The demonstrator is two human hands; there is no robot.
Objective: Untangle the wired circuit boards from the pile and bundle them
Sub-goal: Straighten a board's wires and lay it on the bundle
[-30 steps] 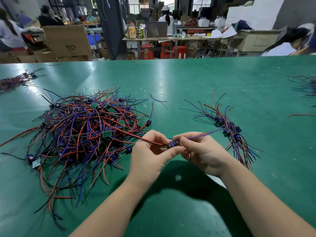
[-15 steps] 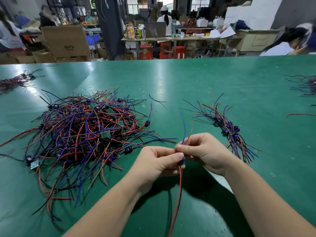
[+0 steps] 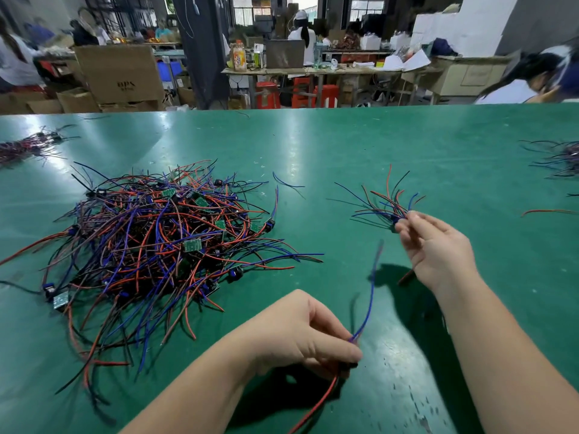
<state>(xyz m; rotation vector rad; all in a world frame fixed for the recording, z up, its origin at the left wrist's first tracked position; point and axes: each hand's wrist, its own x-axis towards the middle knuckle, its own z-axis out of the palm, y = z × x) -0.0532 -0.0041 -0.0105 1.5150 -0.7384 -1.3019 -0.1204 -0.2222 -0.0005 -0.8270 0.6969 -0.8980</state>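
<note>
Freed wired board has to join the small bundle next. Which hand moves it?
Left. The left hand pinches the freed wired board where its wires meet; the right hand grips the small bundle and can likely just hold it steady.

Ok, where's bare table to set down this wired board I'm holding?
Bare green runs between the tangled pile and the bundle your right hand holds, and across the far table behind both. The left side is crowded with sprawling wires.

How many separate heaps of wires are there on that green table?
4: big pile left of centre; far-left bundle; small bundle at the right hand; far-right bundle. Others may lie outside the view.
</note>
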